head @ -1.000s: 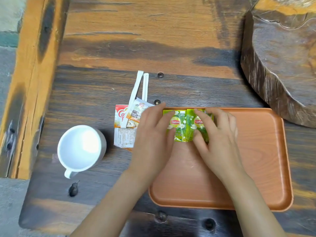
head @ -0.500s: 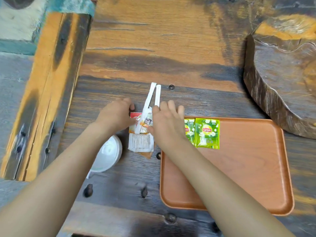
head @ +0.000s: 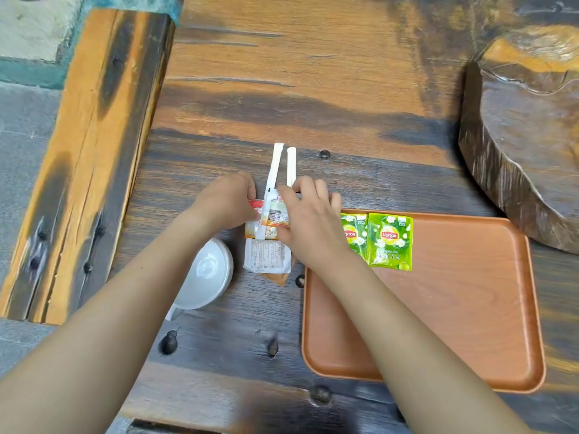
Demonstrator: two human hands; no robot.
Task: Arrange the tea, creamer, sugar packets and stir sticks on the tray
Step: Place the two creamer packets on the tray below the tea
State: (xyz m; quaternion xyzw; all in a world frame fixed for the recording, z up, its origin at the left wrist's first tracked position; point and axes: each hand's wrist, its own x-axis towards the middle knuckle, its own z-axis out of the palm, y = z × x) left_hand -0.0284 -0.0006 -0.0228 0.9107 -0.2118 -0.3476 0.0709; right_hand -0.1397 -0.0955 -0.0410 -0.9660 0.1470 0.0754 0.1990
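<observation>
The two green tea packets [head: 390,241] lie side by side at the far left corner of the tray [head: 454,324]. Now I work on the pile of creamer and sugar packets [head: 272,233] beside the tray on the tabletop [head: 282,89], with the two stir sticks [head: 275,170] lying over it. My left hand [head: 228,202] rests curled on the pile's left edge; my right hand [head: 308,220] pinches at the top packet, fingers bent. Whether either grip really holds something, I cannot tell. Next I must lift these things across without scattering them.
</observation>
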